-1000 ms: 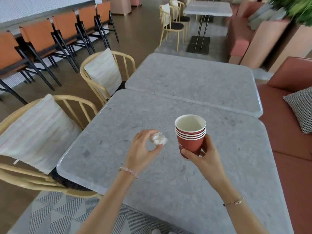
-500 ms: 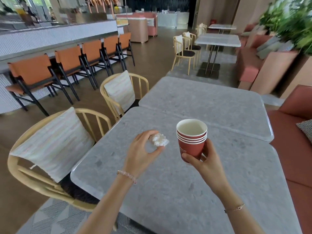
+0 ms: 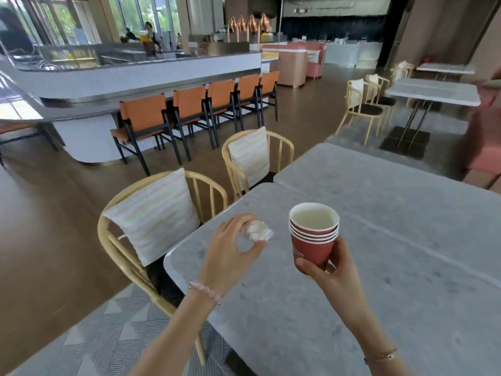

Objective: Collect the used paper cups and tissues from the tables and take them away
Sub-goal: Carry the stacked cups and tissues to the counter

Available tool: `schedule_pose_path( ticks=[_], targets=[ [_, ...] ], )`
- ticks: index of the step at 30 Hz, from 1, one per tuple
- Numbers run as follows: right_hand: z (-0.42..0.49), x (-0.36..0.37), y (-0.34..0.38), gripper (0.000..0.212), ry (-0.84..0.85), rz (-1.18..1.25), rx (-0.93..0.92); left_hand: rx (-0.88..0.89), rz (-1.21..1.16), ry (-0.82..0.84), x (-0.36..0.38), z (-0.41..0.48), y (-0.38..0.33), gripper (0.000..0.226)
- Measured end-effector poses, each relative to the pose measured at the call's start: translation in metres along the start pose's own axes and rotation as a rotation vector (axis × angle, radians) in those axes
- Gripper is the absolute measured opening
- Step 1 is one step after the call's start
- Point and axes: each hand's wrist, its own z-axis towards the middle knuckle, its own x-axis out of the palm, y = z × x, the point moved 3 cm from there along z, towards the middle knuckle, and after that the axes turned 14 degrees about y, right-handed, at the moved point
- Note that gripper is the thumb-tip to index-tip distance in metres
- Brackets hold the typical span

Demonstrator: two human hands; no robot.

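Left hand (image 3: 230, 253): thumb and fingertips pinch a crumpled white tissue (image 3: 257, 230) over the grey speckled stone table (image 3: 406, 267). Right hand (image 3: 330, 270): fingers curl round the base of an upright stack of red, white-rimmed paper cups (image 3: 313, 240). The tissue is at 9 o'clock of the stack, near it but apart.

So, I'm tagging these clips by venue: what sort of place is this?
Most likely a cafe or hotel restaurant: a long serving counter lined with orange chairs, stone-topped dining tables, and stacked paper cups.
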Motion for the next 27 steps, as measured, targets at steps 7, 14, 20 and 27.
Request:
schedule_pose_path(
  ticks=[7, 14, 20, 27],
  targets=[
    [0.011, 0.044, 0.004, 0.064, 0.23, 0.039, -0.041, -0.219, 0.03, -0.142, -0.037, -0.053, 0.014, 0.037],
    [0.014, 0.128, 0.011, 0.07, 0.444, 0.011, -0.038, -0.406, 0.092, -0.286, -0.087, -0.123, 0.035, 0.04],
    [0.018, 0.232, 0.024, 0.063, 0.627, 0.058, -0.069, -0.522, 0.148, -0.44, -0.155, -0.187, 0.073, 0.042],
    [0.013, 0.378, 0.056, 0.054, 0.826, 0.169, -0.106, -0.58, 0.246, -0.576, -0.253, -0.257, 0.134, 0.042]
  ],
)
